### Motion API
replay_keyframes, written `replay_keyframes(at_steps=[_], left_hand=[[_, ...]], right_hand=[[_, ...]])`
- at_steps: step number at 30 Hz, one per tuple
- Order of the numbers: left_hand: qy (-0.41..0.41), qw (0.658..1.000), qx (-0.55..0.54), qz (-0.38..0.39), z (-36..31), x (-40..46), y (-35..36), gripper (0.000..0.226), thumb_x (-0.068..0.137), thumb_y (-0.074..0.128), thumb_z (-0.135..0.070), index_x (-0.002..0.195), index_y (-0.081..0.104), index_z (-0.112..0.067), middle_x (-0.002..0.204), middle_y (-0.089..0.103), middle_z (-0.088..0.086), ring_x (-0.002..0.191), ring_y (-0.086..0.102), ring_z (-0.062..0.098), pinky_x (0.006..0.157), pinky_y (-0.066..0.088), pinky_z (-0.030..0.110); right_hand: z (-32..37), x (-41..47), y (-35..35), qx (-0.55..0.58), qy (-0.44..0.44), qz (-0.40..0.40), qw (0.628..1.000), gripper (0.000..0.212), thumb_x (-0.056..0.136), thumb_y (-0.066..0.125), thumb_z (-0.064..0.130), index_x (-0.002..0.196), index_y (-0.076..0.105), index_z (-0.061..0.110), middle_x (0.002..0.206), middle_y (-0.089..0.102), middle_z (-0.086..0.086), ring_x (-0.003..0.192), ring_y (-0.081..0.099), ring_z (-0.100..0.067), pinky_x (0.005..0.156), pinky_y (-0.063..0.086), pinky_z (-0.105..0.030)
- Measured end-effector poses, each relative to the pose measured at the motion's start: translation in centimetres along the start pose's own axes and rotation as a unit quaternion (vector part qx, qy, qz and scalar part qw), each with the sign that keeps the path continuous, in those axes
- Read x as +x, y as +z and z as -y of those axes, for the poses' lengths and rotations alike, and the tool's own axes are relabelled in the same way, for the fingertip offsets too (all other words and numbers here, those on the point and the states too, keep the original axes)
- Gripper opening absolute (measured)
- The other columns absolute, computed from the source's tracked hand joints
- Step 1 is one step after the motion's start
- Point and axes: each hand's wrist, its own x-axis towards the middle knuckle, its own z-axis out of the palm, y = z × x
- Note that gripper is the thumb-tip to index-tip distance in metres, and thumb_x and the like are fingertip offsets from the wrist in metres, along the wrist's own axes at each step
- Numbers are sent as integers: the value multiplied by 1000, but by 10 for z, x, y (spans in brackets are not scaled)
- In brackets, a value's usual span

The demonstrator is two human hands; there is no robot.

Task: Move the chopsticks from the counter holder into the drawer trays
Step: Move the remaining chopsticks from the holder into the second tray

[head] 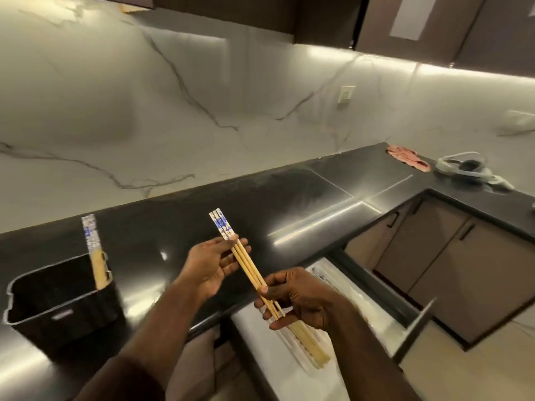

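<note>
Black stone counter [202,204], marble wall behind: a dark holder [58,308] keeps the remaining chopsticks [94,250] in its right corner. The left hand [214,264] and right hand [301,299] both pinch a chopstick bundle [248,267] above the open drawer [260,337].

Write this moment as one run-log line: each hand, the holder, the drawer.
left hand: holds chopstick bundle | right hand: pinches chopstick bundle | holder: other chopsticks inside | drawer: open

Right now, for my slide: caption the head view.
Left hand and right hand hold chopsticks by the drawer; others in holder.
</note>
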Motion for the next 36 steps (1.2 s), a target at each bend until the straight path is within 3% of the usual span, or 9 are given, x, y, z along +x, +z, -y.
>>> replay_keyframes(at_steps=[5,9,16,21,27,32,36], left_hand=[[-30,999,-14,3,78,-22,89,23,95,56,-9,112,64,3,99,73,19,82,73,25,71,61,38],[-53,998,0,28,136,-35,156,22,95,57,-11,110,65,3,96,75,19,81,75,25,65,61,36],[-68,993,33,89,194,-48,242,21,96,55,-9,113,63,1,99,74,18,87,74,28,71,60,41],[-70,992,46,95,210,-41,277,22,96,56,-11,114,63,0,104,73,20,93,73,30,69,61,40],[-72,995,26,71,230,-25,308,21,94,58,-11,111,64,0,101,73,21,86,74,29,57,60,35],[-74,996,27,41,248,9,325,17,95,58,-12,107,65,-2,99,74,20,87,74,30,60,61,35],[-91,995,25,19,261,51,335,17,95,57,-10,107,64,0,102,73,22,89,73,31,60,61,36]], right_hand=[[-43,-68,-85,3,39,-20,999,19,93,64,6,110,72,1,93,75,-15,77,72,-22,63,62,-37],[-74,-112,-149,20,52,-40,998,19,91,67,5,107,72,-2,91,73,-15,69,71,-23,65,62,-42],[-97,-164,-226,33,56,-102,993,16,93,64,8,106,73,3,89,75,-13,66,71,-20,66,63,-41],[-107,-173,-259,42,54,-128,989,16,93,65,9,106,73,5,91,75,-13,70,71,-20,68,63,-41],[-110,-170,-297,52,46,-151,986,18,91,67,10,107,73,4,88,75,-14,66,69,-20,62,62,-36],[-113,-143,-335,59,47,-159,984,20,90,68,8,109,72,3,92,75,-17,64,69,-20,67,62,-38],[-108,-107,-362,59,66,-146,985,18,90,67,5,107,72,0,87,75,-16,61,69,-19,62,62,-35]])
